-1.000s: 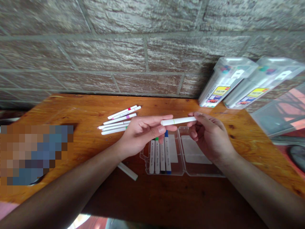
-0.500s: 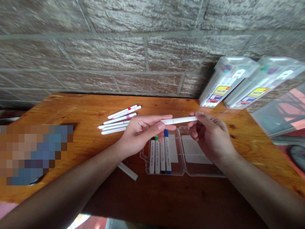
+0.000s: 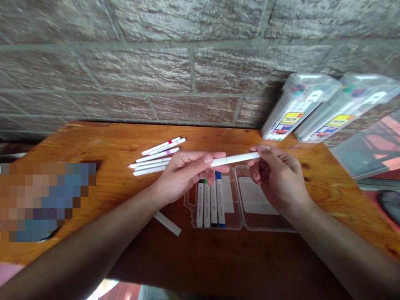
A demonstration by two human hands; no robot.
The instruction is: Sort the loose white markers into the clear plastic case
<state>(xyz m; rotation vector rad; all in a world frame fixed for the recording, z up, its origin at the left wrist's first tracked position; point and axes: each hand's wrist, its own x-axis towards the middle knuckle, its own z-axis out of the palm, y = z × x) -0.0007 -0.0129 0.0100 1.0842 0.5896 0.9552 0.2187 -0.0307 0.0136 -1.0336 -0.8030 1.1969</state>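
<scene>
Between my two hands lies a white marker (image 3: 239, 158) with a thin yellow-green ring, held nearly level above the table. My left hand (image 3: 190, 171) pinches its left end between thumb and fingers. The right end is gripped by the thumb and fingertips of my right hand (image 3: 278, 171). Beneath them an open clear plastic case (image 3: 242, 221) rests on the table, with several white markers (image 3: 214, 204) in its left half, their ends black, green and blue. Paper slips show in both halves. My right hand partly covers the right half.
Several loose white markers (image 3: 156, 156) lie left of my left hand. Another white marker (image 3: 168, 223) sits by my left forearm. Two clear marker boxes (image 3: 283, 112) stand at the back right against the stone wall (image 3: 156, 62). A blurred-out patch (image 3: 46, 200) covers something at left.
My left thumb has slid slightly up and to the left along the marker. Both hands still hold it in nearly the same place.
</scene>
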